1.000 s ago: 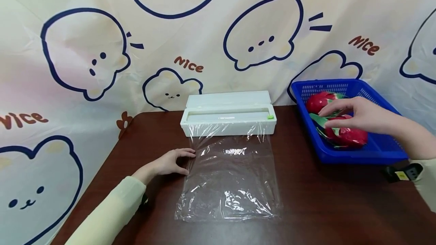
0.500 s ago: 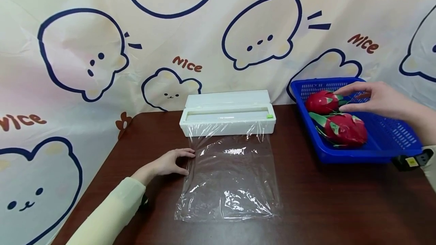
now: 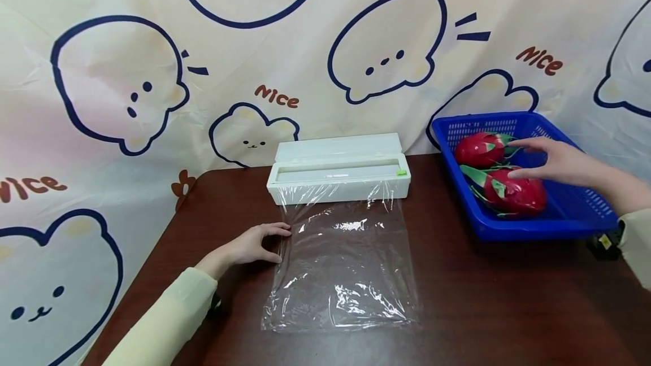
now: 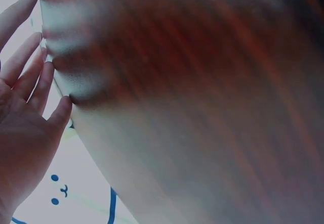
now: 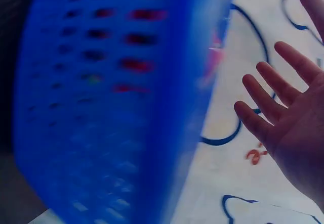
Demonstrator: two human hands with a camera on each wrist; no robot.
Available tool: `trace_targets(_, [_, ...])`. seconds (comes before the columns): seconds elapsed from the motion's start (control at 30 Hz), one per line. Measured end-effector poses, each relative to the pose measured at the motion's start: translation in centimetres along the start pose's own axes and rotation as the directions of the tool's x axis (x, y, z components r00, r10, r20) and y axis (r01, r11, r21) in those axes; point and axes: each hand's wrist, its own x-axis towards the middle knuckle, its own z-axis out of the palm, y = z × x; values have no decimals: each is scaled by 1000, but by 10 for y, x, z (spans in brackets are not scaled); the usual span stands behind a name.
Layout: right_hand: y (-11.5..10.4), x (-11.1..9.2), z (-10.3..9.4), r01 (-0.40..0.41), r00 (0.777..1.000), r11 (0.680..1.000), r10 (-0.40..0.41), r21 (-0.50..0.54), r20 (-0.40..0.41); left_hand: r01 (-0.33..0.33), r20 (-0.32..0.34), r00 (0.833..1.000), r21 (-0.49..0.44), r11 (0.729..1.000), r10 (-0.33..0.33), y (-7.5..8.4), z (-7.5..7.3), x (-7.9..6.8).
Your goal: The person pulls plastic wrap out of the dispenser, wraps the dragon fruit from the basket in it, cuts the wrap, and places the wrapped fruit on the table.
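A sheet of clear plastic wrap (image 3: 351, 264) lies on the dark table, running out from a white wrap dispenser (image 3: 338, 188) whose lid is raised. My left hand (image 3: 249, 244) rests its fingertips at the left edge of the wrap, fingers spread. In the left wrist view, the fingertips (image 4: 66, 102) touch the tabletop. Two red dragon fruits, the rear one (image 3: 478, 150) and the front one (image 3: 521, 194), sit in a blue basket (image 3: 470, 216). Above the fruits hovers my right hand (image 3: 564, 162), its fingers spread and holding nothing.
The basket's perforated side (image 5: 96, 82) fills much of the right wrist view. Behind the table (image 3: 483, 304) hangs a pale cloth (image 3: 376, 27) printed with bear drawings. A green slider (image 3: 401, 172) sits at the dispenser's right end.
My right hand has come off the front fruit's leaves, gone up and right toward the rear fruit, then dropped slightly back toward the front one. My left hand stays at the wrap's edge.
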Motion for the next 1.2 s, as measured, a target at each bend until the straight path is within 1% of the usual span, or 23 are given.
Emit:
trace_targets(0.23, [17, 6, 22, 5, 999, 1000, -5, 10, 40, 39, 10, 999, -32, 999, -39, 1, 0, 2])
trace_targets(0.47, [26, 9, 34, -38, 998, 999, 38, 8, 58, 24, 15, 1000, -19, 1000, -24, 0, -1, 3])
trace_targets(0.63, [31, 10, 42, -38, 996, 999, 36, 23, 80, 24, 19, 1000, -17, 1000, -23, 0, -1, 2])
trace_targets(0.73, [31, 11, 44, -52, 995, 998, 50, 24, 89, 30, 19, 999, -23, 999, -29, 0, -1, 0])
trace_targets(1.0, [32, 13, 45, -130, 983, 990, 122, 49, 135, 34, 18, 999, -21, 999, -34, 0, -2, 0])
trace_targets(1.1, [33, 14, 44, -131, 983, 991, 124, 39, 133, 37, 17, 999, -28, 999, -36, 0, -2, 1])
trace_targets(1.2, [34, 14, 45, -115, 986, 993, 112, 18, 123, 38, 22, 999, -31, 999, -38, 0, -1, 1])
